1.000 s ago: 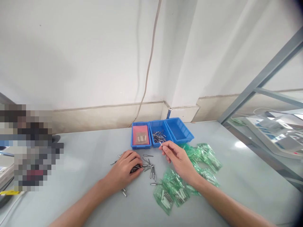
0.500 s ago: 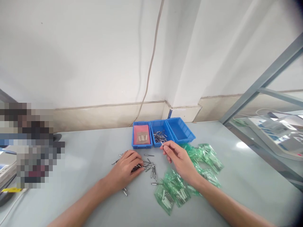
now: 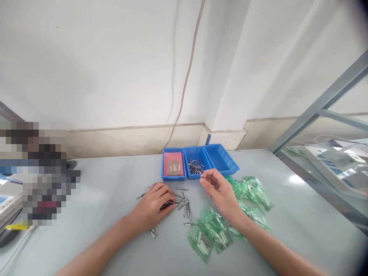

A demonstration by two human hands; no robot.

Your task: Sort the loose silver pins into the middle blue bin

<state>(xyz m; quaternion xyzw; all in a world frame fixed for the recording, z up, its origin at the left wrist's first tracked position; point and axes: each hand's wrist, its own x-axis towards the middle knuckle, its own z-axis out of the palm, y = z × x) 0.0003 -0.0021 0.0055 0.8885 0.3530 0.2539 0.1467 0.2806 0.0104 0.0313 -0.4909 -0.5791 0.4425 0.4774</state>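
My left hand point(image 3: 156, 201) rests low on the table, its fingers curled round a bunch of thin metal pins point(image 3: 169, 203). More loose pins point(image 3: 187, 209) lie scattered around it, mostly to its right. My right hand point(image 3: 217, 189) is raised at the front edge of the middle blue bin point(image 3: 189, 177), thumb and fingertips pinched together. At those fingertips a small bright end of a metal pin point(image 3: 201, 176) shows; the rest is hidden by the fingers. Inside the middle bin is a heap of similar pins point(image 3: 196, 166).
The left blue bin point(image 3: 174, 178) holds a pink packet point(image 3: 174, 157) with a small clear bag on it. A third blue bin point(image 3: 221, 159) adjoins on the right. Green bags of pins point(image 3: 215, 232) lie under and beside my right forearm. A metal frame point(image 3: 322, 103) stands right; a pixelated area is left.
The whole view has shifted slightly to the right. My right hand stays pinched by the middle bin, with less of the pin showing now. My left hand keeps its place over the pins.
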